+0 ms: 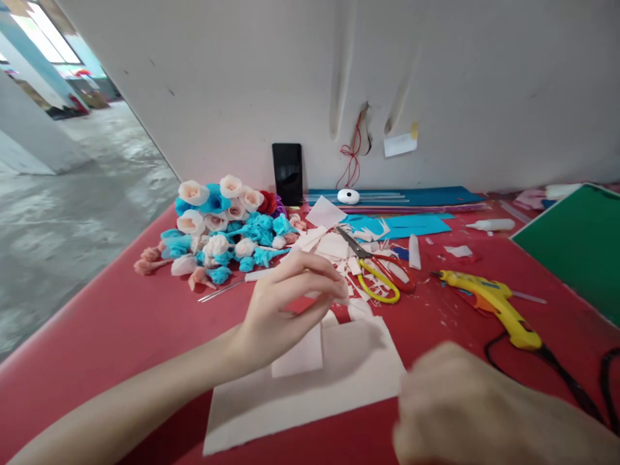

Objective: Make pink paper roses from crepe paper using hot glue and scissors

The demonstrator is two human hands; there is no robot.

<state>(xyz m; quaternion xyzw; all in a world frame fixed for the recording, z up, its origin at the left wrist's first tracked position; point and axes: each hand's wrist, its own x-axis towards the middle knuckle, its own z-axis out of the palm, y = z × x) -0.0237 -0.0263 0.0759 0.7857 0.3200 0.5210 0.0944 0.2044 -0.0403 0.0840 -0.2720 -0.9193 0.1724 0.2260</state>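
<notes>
My left hand [290, 303] hovers over a large cream paper sheet [310, 400], its fingers bent and pinched together. At the fingertips shows a small piece of pale paper [343, 294], partly hidden by the fingers. Beneath the hand, a smaller cream paper square [303, 354] lies on the sheet. Low on the right is my right hand [455, 407], smeared by motion, so its fingers cannot be made out. Scissors with one red and one yellow handle [378, 284] rest on paper scraps [334, 247] beyond my hands.
Handmade paper flowers [217, 226] in several colours are heaped at the back left. A yellow glue gun [489, 297] with a black cord lies right, near a green board [576, 252]. A phone [288, 173] leans against the wall. Blue paper [402, 224] and a white bottle [491, 225] lie behind.
</notes>
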